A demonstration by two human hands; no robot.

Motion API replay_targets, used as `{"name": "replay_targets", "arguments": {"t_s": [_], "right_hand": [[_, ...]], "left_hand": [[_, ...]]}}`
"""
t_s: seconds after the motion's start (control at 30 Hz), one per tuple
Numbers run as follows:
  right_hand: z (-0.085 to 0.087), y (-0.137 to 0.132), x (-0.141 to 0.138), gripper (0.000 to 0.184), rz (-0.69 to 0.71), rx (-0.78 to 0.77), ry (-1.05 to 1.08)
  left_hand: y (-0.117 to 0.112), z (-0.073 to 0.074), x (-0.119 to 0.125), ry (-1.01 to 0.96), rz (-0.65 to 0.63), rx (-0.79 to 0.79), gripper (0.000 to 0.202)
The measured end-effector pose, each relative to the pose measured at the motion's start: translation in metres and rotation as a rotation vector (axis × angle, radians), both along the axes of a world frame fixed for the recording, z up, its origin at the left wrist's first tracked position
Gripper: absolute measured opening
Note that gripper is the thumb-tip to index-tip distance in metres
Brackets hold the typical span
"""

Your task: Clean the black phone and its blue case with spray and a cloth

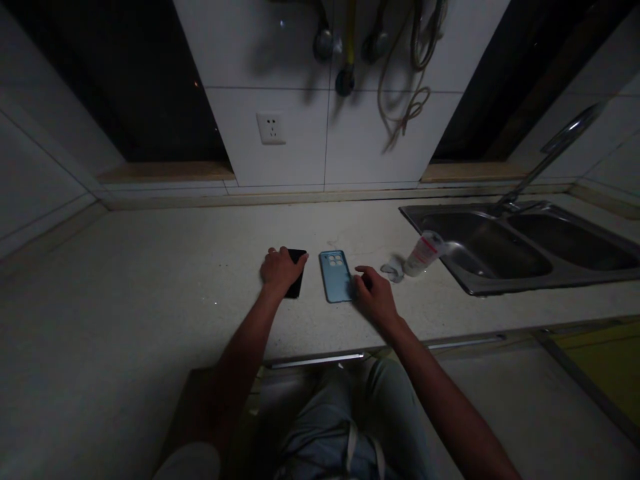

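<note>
A black smartphone lies flat on the pale countertop. Over its upper part is my left hand, with the thumb at the right edge and fingers bent round the left side. To the right lies a light blue phone case with a camera cutout at its top end. My right hand rests beside the case's right edge, fingers loosely curled and apart, nothing seen in them. Whether it touches the case is hard to tell in the dim light.
A small crumpled greyish piece lies right of my right hand, by a tilted clear plastic cup with red print. A steel double sink with a faucet stands at the right. The wall holds a socket and pipes.
</note>
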State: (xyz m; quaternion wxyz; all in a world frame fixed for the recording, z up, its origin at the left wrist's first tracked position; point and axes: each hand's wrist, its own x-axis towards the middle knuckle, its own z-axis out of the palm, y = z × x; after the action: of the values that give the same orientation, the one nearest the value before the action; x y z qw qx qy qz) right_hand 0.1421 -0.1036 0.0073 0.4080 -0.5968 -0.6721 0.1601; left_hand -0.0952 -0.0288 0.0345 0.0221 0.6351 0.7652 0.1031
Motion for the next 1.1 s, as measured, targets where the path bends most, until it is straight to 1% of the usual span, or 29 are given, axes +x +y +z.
{"name": "replay_targets", "arguments": {"t_s": [0.07, 0.2, 0.27, 0.33, 0.37, 0.4, 0.43, 0.5, 0.53, 0.57, 0.6, 0.63, 0.67, 0.73, 0.77, 0.8, 0.83, 0.87, 0.9, 0.93, 1.0, 1.03, 1.1], "right_hand": [[0.0, -0.003, 0.004, 0.032, -0.117, 0.151, 0.161], [0.001, -0.006, 0.024, 0.03, -0.431, 0.508, 0.408], [0.003, -0.005, 0.041, 0.035, -0.558, 0.674, 0.486], [0.007, -0.001, 0.061, 0.043, -0.633, 0.757, 0.524], [0.008, 0.001, 0.072, 0.048, -0.658, 0.751, 0.53], [0.01, 0.004, 0.083, 0.053, -0.67, 0.7, 0.52], [0.011, 0.007, 0.093, 0.059, -0.674, 0.625, 0.503], [0.012, 0.015, 0.109, 0.065, -0.617, 0.432, 0.462], [0.012, 0.019, 0.114, 0.061, -0.575, 0.324, 0.441], [0.011, 0.022, 0.118, 0.054, -0.545, 0.239, 0.426], [0.011, 0.025, 0.119, 0.047, -0.531, 0.185, 0.415], [0.011, 0.027, 0.119, 0.042, -0.533, 0.166, 0.413], [0.013, 0.027, 0.116, 0.039, -0.543, 0.183, 0.426], [0.017, 0.026, 0.105, 0.04, -0.556, 0.274, 0.5], [0.021, 0.025, 0.098, 0.042, -0.539, 0.324, 0.562], [0.024, 0.023, 0.09, 0.045, -0.519, 0.363, 0.639], [0.028, 0.021, 0.081, 0.048, -0.497, 0.387, 0.714], [0.031, 0.02, 0.071, 0.052, -0.468, 0.405, 0.794], [0.034, 0.019, 0.062, 0.055, -0.406, 0.388, 0.878], [0.035, 0.018, 0.052, 0.055, -0.326, 0.324, 0.958], [0.035, 0.018, 0.033, 0.049, -0.138, 0.157, 1.091], [0.033, 0.018, 0.025, 0.045, -0.053, 0.085, 1.155], [0.028, 0.018, 0.01, 0.042, 0.039, -0.037, 1.249]], "left_hand": [[0.0, 0.0, 0.0, 0.015, -0.01, 0.025, 0.076], [0.0, -0.001, -0.001, 0.023, -0.047, 0.072, 0.066], [0.001, -0.001, -0.001, 0.013, -0.069, 0.131, 0.059], [0.003, -0.001, 0.0, -0.014, -0.111, 0.224, 0.051], [0.004, -0.001, 0.001, -0.038, -0.144, 0.28, 0.048], [0.005, -0.002, 0.002, -0.067, -0.185, 0.341, 0.044], [0.005, -0.003, 0.005, -0.099, -0.231, 0.403, 0.041], [0.004, -0.005, 0.012, -0.162, -0.339, 0.528, 0.037], [0.003, -0.006, 0.016, -0.188, -0.402, 0.589, 0.035], [0.001, -0.008, 0.021, -0.211, -0.466, 0.646, 0.034], [-0.002, -0.01, 0.025, -0.232, -0.532, 0.692, 0.032], [-0.005, -0.011, 0.03, -0.253, -0.604, 0.731, 0.03], [-0.008, -0.012, 0.034, -0.278, -0.674, 0.762, 0.028], [-0.014, -0.014, 0.041, -0.334, -0.782, 0.776, 0.026], [-0.017, -0.015, 0.044, -0.374, -0.824, 0.769, 0.026], [-0.019, -0.016, 0.047, -0.444, -0.839, 0.741, 0.026], [-0.021, -0.017, 0.049, -0.541, -0.852, 0.687, 0.028], [-0.023, -0.018, 0.051, -0.662, -0.857, 0.605, 0.033], [-0.024, -0.019, 0.053, -0.803, -0.853, 0.494, 0.04], [-0.026, -0.02, 0.056, -0.954, -0.839, 0.364, 0.051], [-0.029, -0.023, 0.061, -1.225, -0.777, 0.076, 0.068], [-0.031, -0.024, 0.063, -1.324, -0.751, -0.04, 0.075], [-0.034, -0.025, 0.067, -1.427, -0.736, -0.211, 0.079]]}}
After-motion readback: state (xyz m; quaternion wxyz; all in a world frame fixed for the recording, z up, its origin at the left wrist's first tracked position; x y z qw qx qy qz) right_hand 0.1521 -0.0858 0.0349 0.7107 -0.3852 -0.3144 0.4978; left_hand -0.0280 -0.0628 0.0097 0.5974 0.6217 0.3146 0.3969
